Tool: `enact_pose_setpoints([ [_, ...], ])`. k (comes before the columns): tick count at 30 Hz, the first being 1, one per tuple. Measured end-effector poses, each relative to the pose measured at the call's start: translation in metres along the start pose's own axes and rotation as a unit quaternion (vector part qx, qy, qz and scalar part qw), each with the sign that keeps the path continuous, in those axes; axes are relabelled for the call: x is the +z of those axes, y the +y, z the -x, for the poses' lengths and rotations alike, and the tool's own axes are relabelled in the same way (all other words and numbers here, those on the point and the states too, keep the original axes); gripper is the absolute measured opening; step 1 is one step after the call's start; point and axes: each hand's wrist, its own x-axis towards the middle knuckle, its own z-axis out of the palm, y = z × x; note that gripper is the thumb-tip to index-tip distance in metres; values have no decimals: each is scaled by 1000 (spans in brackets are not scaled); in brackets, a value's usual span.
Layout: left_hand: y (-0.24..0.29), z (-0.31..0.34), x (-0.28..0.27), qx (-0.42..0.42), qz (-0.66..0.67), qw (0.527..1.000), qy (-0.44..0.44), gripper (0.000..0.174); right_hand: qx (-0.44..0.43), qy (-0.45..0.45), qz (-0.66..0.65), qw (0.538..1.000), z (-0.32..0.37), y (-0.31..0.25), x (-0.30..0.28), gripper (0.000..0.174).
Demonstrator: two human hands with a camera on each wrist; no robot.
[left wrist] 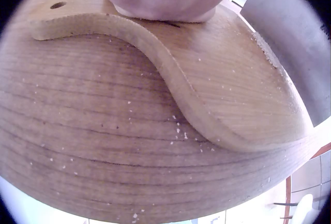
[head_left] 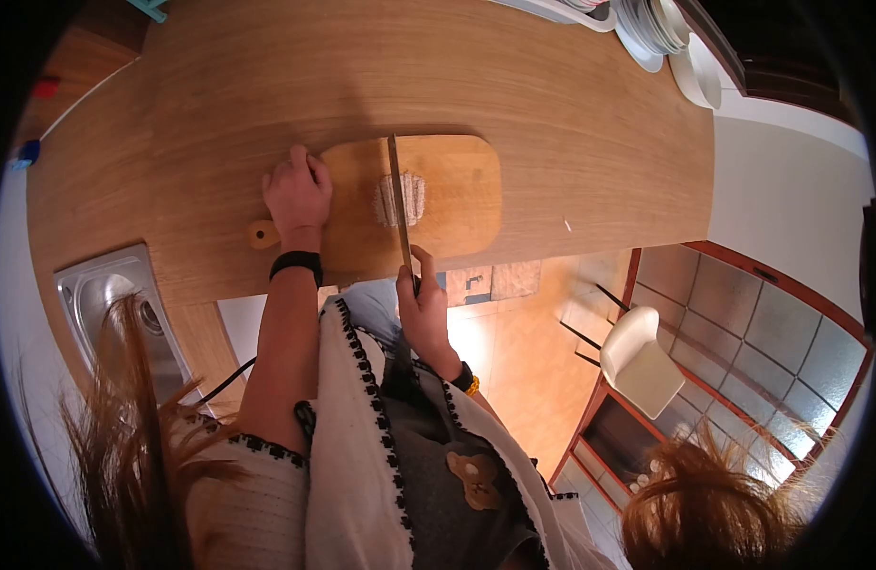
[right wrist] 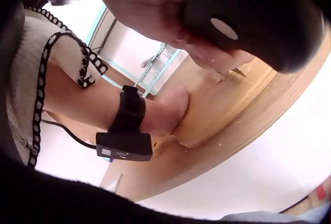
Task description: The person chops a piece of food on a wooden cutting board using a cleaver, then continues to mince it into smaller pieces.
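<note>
On a wooden cutting board lies a patch of finely chopped, pale pinkish-brown bits, scored with parallel lines. My right hand grips the handle of a cleaver, its index finger reaching forward along the back. The cleaver stands on edge across the patch, pointing away from me. In the left wrist view its broad blade is beside a strip of the crumbly bits. With fingers curled, my left hand presses on the board's left end, near the handle with its hole.
Small crumbs are scattered on the wooden counter by the board. A metal sink is at the left, stacked plates at the far right. A white chair stands on the floor to the right.
</note>
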Motion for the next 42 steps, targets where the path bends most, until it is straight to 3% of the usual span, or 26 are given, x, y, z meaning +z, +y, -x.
enact_pose_setpoints([
  [20, -3, -1, 4, 12, 13, 1000, 25, 9, 10, 12, -6, 1000, 4, 9, -4, 35],
  [29, -3, -2, 2, -1, 9, 1000, -4, 9, 19, 29, -16, 999, 7, 9, -5, 32],
  [42, -1, 0, 2, 5, 2, 1000, -3, 9, 13, 86, -37, 996, 11, 15, -10, 30],
])
